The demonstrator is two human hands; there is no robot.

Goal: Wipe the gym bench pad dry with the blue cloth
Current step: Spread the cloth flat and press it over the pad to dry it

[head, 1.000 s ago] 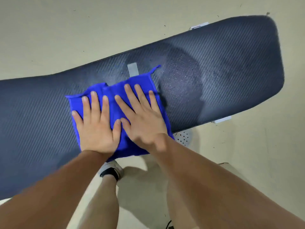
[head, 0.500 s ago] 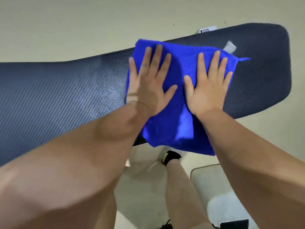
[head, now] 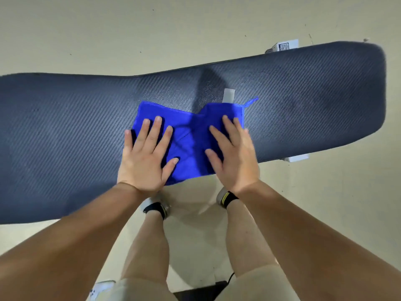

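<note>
Blue cloth (head: 191,146) lies lengthwise along the bench (head: 65,131) under our 2 flat hands, left hand (head: 145,157) and right hand (head: 235,157), fingers (head: 155,129) spread apart, pointing away.

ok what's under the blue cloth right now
The bench pad lies under the cloth, which both flat hands, left and right, press down. Whether the covered patch is wet is hidden.
</note>
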